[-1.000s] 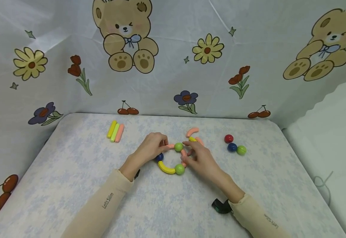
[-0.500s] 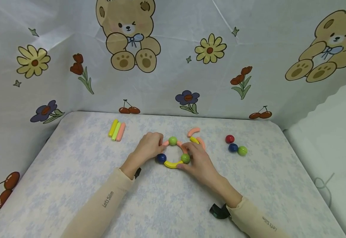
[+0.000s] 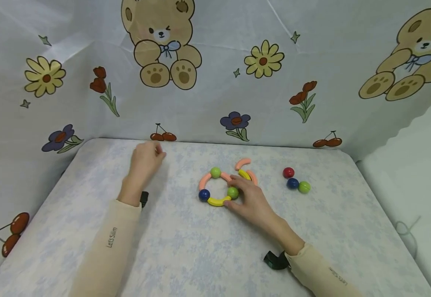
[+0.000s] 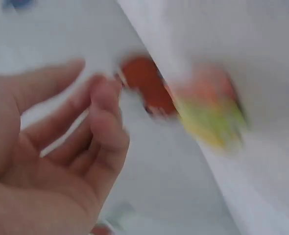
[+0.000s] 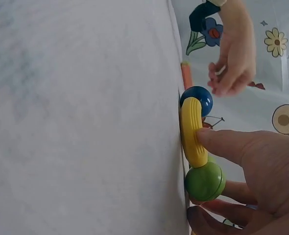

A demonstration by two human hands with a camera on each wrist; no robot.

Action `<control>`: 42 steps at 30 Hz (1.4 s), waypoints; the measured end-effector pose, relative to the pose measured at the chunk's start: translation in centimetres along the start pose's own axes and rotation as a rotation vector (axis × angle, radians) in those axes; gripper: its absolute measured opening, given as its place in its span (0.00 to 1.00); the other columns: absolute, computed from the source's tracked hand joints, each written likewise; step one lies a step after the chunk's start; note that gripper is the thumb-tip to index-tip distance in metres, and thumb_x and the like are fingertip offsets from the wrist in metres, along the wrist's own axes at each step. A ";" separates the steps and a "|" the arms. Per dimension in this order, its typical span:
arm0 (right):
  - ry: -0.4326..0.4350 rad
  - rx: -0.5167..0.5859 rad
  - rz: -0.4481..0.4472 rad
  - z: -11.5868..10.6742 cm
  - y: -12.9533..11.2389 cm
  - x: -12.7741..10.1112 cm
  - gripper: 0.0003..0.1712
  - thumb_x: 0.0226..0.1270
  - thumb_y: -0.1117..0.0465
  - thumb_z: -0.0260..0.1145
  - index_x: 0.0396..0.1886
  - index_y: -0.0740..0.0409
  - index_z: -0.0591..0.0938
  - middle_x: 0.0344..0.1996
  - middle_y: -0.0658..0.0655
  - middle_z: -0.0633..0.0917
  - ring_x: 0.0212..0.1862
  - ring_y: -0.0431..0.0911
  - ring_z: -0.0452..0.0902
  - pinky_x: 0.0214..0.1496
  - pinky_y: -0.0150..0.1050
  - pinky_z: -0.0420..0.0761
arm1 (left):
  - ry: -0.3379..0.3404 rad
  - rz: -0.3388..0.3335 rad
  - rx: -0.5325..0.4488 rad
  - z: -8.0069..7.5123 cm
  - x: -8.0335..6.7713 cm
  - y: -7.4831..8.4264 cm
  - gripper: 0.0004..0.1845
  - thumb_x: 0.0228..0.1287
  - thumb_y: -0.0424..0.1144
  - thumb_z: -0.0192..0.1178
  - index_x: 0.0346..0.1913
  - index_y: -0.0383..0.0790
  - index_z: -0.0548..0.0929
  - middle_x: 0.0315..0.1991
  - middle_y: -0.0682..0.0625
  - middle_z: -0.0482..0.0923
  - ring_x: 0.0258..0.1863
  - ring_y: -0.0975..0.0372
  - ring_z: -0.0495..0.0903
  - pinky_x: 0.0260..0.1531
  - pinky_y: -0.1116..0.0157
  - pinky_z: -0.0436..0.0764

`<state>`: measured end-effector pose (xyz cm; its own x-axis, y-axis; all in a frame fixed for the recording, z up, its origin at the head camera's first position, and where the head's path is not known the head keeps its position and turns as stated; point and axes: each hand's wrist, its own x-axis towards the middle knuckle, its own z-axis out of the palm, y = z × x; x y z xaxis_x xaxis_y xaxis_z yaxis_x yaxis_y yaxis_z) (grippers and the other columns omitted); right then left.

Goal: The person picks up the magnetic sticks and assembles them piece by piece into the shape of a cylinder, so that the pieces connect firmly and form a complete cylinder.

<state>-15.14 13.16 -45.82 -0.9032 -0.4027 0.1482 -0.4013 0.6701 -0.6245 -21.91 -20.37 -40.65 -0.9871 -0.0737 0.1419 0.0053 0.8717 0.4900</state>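
Head view shows whole ring (image 3: 218, 187); right wrist view only its yellow piece (image 5: 192, 131). Right hand (image 3: 250, 200) fingertips press ring; left hand (image 3: 144, 161) loosely open, empty, upper left.

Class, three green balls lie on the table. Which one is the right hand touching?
The green ball at the ring's near right, beside the yellow arc; the right hand touches it. The other two lie clear of the hand.
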 end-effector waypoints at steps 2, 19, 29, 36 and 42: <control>0.001 -0.002 0.004 -0.1 0.2 0.0 0.32 0.60 0.56 0.82 0.63 0.59 0.83 0.73 0.60 0.77 0.75 0.58 0.71 0.75 0.59 0.71 | 0.071 -0.083 0.007 -0.8 0.4 -2.1 0.09 0.75 0.34 0.62 0.43 0.29 0.85 0.35 0.35 0.86 0.34 0.45 0.82 0.37 0.51 0.80; 0.011 0.010 -0.041 -0.4 0.4 0.0 0.28 0.59 0.57 0.83 0.58 0.58 0.84 0.72 0.61 0.78 0.74 0.59 0.72 0.74 0.61 0.71 | -0.071 -0.306 -0.005 -0.6 1.6 -6.7 0.13 0.71 0.37 0.64 0.47 0.27 0.82 0.47 0.32 0.81 0.44 0.44 0.78 0.46 0.49 0.81; 0.022 0.022 -0.053 -0.1 0.3 0.0 0.28 0.56 0.55 0.85 0.53 0.58 0.84 0.69 0.60 0.81 0.71 0.57 0.76 0.73 0.57 0.74 | 0.138 -0.224 -0.160 -1.6 1.1 -5.2 0.14 0.67 0.34 0.66 0.48 0.28 0.79 0.40 0.36 0.80 0.45 0.44 0.76 0.49 0.49 0.76; 0.021 0.027 -0.055 0.0 0.2 0.0 0.29 0.56 0.56 0.85 0.54 0.58 0.83 0.69 0.61 0.80 0.70 0.57 0.77 0.71 0.56 0.76 | 0.133 -0.007 -0.320 -1.0 0.9 -1.5 0.14 0.65 0.31 0.68 0.51 0.29 0.81 0.43 0.36 0.84 0.40 0.49 0.84 0.43 0.56 0.82; -0.011 0.044 -0.064 0.0 0.2 0.0 0.28 0.57 0.55 0.85 0.54 0.57 0.84 0.69 0.59 0.81 0.67 0.53 0.80 0.69 0.53 0.78 | 0.035 0.168 -0.360 1.0 0.4 1.7 0.15 0.63 0.31 0.73 0.49 0.33 0.82 0.42 0.39 0.87 0.39 0.51 0.87 0.41 0.55 0.85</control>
<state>-15.21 13.24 -45.94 -0.8741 -0.4508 0.1809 -0.4509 0.6144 -0.6474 -22.48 -18.44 -40.64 -0.9619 0.0337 0.2714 0.2278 0.6481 0.7267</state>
